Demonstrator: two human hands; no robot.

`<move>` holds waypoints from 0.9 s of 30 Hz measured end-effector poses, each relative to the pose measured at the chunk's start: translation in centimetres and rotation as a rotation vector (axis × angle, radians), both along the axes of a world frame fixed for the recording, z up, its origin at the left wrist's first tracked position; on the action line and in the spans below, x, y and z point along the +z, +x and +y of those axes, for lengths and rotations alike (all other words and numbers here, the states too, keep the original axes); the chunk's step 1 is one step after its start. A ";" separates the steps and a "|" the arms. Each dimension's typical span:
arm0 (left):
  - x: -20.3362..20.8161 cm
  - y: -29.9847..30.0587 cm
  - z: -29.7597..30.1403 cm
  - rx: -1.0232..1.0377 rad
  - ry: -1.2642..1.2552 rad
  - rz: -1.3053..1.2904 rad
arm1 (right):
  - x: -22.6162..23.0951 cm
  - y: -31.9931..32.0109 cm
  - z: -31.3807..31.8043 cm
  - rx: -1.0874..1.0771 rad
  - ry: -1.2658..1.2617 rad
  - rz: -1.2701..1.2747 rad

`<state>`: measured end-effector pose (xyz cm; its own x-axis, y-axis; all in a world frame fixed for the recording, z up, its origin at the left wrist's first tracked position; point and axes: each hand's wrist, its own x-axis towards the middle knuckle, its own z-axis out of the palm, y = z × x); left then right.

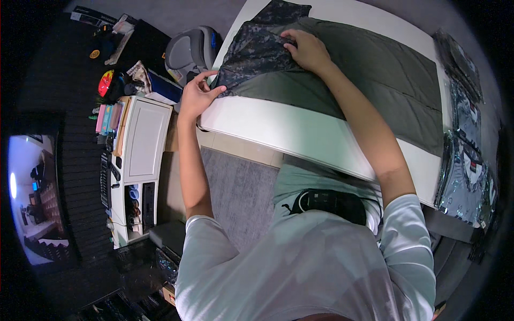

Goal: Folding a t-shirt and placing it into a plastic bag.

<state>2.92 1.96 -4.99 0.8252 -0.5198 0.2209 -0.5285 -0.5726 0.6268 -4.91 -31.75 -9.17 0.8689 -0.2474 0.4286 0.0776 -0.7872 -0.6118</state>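
An olive-green garment (375, 64) lies spread flat, with a dark camouflage-patterned part (257, 51) on its left side; I cannot tell what kind of garment it is. My left hand (198, 99) is at the near left corner of the camouflage cloth, thumb and fingers closed around its edge. Farther right, my right hand (309, 51) rests where camouflage meets olive, fingers curled and pinching the fabric. Its fingertips partly cover the fold there.
The garment lies on a white table (257, 115). Clear-wrapped packs of clothing (465, 182) lie along its right end. To the left stand a grey chair (187, 51) and a white cabinet (143, 140) with books (107, 117) on top. A lit screen (37, 198) is at far left.
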 end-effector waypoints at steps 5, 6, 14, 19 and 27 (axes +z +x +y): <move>1.7 0.0 -0.6 0.067 0.179 0.062 | -0.1 -0.1 -0.2 -0.002 0.006 -0.017; 1.6 0.7 -0.5 0.062 0.177 0.056 | 0.0 0.0 -0.4 -0.007 0.004 -0.023; 2.4 4.6 -10.3 -0.105 0.095 -0.039 | 0.6 -0.5 -0.3 0.009 0.103 -0.058; -0.7 8.6 -15.3 -0.131 0.262 -0.213 | 0.6 -0.2 0.0 0.013 0.163 -0.076; 0.8 9.0 -17.6 -0.116 0.067 0.216 | 0.6 0.1 -0.2 -0.004 0.264 -0.160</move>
